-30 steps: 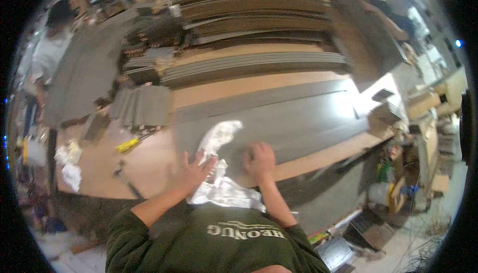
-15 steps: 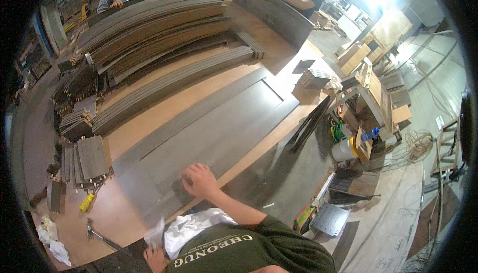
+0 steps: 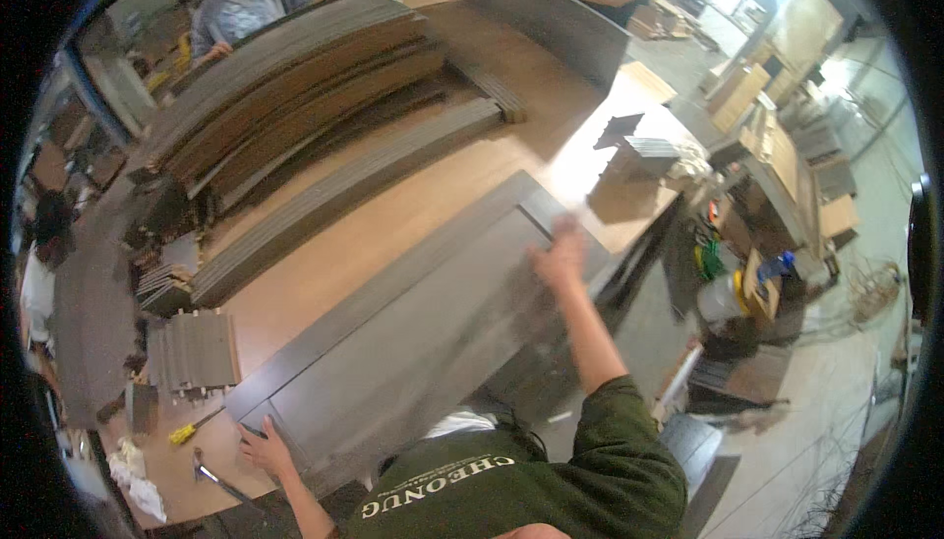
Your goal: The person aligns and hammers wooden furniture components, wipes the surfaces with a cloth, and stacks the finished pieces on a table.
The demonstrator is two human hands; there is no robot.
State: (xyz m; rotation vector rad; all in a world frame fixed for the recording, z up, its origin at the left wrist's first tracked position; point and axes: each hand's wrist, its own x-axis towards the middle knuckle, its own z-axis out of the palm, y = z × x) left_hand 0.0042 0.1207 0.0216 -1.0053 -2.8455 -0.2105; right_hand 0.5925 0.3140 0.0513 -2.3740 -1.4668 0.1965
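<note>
A long grey cabinet-door-like panel point(image 3: 413, 313) with a recessed middle lies slantwise in front of me, its near edge close to my body. At its left end my left hand point(image 3: 267, 449) grips the edge, thumb and fingers set about the corner. My right hand point(image 3: 562, 256) is over the panel's right end, beside the short groove; motion smears its fingers, so its grip does not show clearly. A white cloth point(image 3: 462, 423) shows partly at my waist. To the left of my left hand lie a hammer point(image 3: 226, 485) and a yellow-handled screwdriver point(image 3: 185, 433).
Stacked grey boards point(image 3: 295, 77) and a row of long strips point(image 3: 354, 200) cover the table's far side. Short slats point(image 3: 194, 350) lie left. Two people stand across the table, one holding an upright panel point(image 3: 541, 23). A white bucket point(image 3: 723, 298) stands right.
My left hand has come up from my waist to the panel's left end. My right hand has moved far right along it. The panel's left end has shifted toward me.
</note>
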